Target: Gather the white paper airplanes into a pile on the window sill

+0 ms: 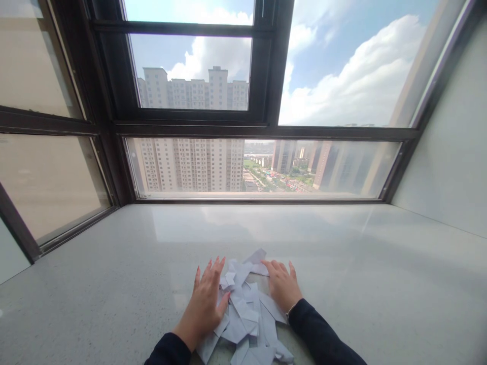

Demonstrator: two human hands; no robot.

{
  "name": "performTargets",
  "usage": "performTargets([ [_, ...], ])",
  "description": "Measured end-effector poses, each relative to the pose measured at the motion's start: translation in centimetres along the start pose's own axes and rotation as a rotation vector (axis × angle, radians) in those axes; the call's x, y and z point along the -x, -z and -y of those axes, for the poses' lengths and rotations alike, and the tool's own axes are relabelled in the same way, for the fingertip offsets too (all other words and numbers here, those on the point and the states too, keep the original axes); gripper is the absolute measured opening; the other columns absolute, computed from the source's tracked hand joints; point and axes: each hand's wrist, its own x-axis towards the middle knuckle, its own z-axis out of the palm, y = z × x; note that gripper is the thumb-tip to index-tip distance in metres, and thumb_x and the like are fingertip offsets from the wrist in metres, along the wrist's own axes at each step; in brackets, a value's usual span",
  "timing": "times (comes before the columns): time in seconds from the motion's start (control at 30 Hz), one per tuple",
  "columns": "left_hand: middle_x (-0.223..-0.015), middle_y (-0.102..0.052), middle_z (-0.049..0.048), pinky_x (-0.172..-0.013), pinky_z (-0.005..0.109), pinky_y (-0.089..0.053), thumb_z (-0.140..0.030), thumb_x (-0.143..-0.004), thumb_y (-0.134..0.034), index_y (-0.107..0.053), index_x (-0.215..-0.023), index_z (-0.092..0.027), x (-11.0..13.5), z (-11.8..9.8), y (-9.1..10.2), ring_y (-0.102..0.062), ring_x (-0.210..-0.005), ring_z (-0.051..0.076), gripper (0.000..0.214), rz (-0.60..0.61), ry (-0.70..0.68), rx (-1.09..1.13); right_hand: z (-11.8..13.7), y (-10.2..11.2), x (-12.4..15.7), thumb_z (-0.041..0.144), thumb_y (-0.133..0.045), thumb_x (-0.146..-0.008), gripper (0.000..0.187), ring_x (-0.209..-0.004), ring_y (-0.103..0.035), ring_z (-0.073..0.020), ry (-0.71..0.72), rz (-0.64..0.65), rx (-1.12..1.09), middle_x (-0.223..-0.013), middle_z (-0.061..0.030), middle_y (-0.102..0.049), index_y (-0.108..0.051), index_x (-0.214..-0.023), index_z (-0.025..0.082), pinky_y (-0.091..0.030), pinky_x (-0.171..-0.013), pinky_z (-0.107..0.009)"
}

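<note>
A loose heap of white paper scraps (243,309) lies on the pale speckled sill, close to me. The pieces overlap, and several look folded or cut to angular shapes. My left hand (207,299) rests along the heap's left side, its fingers stretched forward and the thumb apart over the paper. On the far right side of the heap is my right hand (281,284), fingers spread, with the index fingertip touching a scrap at the back. Neither hand grips a piece as far as I can see. The scraps under the left palm are partly hidden.
The glossy stone sill (114,284) runs up to a dark window frame (258,133) ahead. A white wall (449,132) bounds the right side, and more framed glass (49,182) stands on the left. Tall buildings (190,165) show outside.
</note>
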Motion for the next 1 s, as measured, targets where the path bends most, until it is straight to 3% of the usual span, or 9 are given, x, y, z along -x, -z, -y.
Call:
performTargets([
  [0.1, -0.137, -0.03, 0.0087, -0.101, 0.052, -0.016, -0.032, -0.084, -0.037, -0.012, -0.134, -0.022, 0.0, -0.7, 0.8, -0.019, -0.127, 0.025, 0.057, 0.019, -0.06, 0.0, -0.1, 0.1, 0.0, 0.002, -0.038, -0.066, 0.05, -0.098, -0.05, -0.0223, -0.008, -0.002, -0.01, -0.1, -0.0073, -0.06, -0.051, -0.11, 0.023, -0.015, -0.097, -0.049],
  [0.27, -0.139, -0.023, 0.0063, -0.099, 0.057, -0.011, -0.062, -0.071, -0.042, -0.021, -0.132, -0.028, 0.2, -3.1, 2.3, -0.012, -0.127, 0.031, 0.073, 0.29, -0.293, 0.103, 0.1, -0.2, 0.0, 0.022, -0.042, -0.075, 0.039, -0.114, -0.038, -0.0245, 0.063, 0.017, -0.076, -0.118, -0.0085, -0.052, -0.047, -0.114, 0.021, -0.013, -0.097, -0.052],
  [0.4, -0.139, -0.022, 0.0093, -0.097, 0.06, -0.01, -0.069, -0.065, -0.041, -0.02, -0.132, -0.026, 0.3, -3.4, 2.3, -0.013, -0.127, 0.034, 0.083, 0.4, -0.318, 0.13, -0.2, 0.0, -0.1, 0.023, -0.041, -0.079, 0.03, -0.111, -0.043, -0.0239, 0.046, 0.041, -0.074, -0.11, -0.0063, -0.059, -0.052, -0.107, 0.023, -0.016, -0.095, -0.053],
  [0.5, -0.138, -0.025, 0.0092, -0.098, 0.059, -0.01, -0.068, -0.066, -0.04, -0.022, -0.132, -0.026, 0.1, -2.2, 1.6, -0.015, -0.127, 0.032, 0.08, 0.337, -0.267, 0.074, -0.4, 0.3, -0.2, 0.018, -0.04, -0.08, 0.027, -0.106, -0.048, -0.022, 0.053, 0.033, -0.062, -0.105, -0.0041, -0.062, -0.054, -0.101, 0.025, -0.017, -0.095, -0.052],
  [0.77, -0.134, -0.036, 0.007, -0.1, 0.054, -0.017, -0.053, -0.078, -0.037, -0.034, -0.126, -0.024, -0.4, 1.0, 0.3, -0.026, -0.124, 0.026, 0.056, 0.027, -0.059, -0.169, -0.8, 1.0, -0.2, 0.003, -0.038, -0.072, 0.035, -0.091, -0.054, -0.0203, 0.052, 0.025, -0.031, -0.093, -0.0042, -0.066, -0.058, -0.094, 0.023, -0.012, -0.096, -0.05],
  [0.93, -0.132, -0.037, 0.0099, -0.096, 0.057, -0.021, -0.052, -0.081, -0.034, -0.037, -0.124, -0.02, -0.3, 1.3, -0.1, -0.028, -0.122, 0.03, 0.054, -0.017, 0.118, -0.181, -0.9, 1.5, -0.2, 0.004, -0.039, -0.072, 0.029, -0.085, -0.056, -0.02, -0.021, -0.025, -0.024, -0.08, -0.0016, -0.066, -0.059, -0.08, 0.023, -0.014, -0.095, -0.048],
  [1.0, -0.132, -0.036, 0.0133, -0.094, 0.059, -0.021, -0.05, -0.082, -0.031, -0.037, -0.125, -0.017, -0.1, 1.5, -0.7, -0.027, -0.122, 0.032, 0.055, -0.02, 0.208, -0.197, -0.9, 1.5, -0.3, 0.004, -0.038, -0.071, 0.031, -0.089, -0.055, -0.0197, -0.025, -0.042, -0.035, -0.086, -0.0026, -0.065, -0.059, -0.084, 0.023, -0.018, -0.095, -0.044],
])
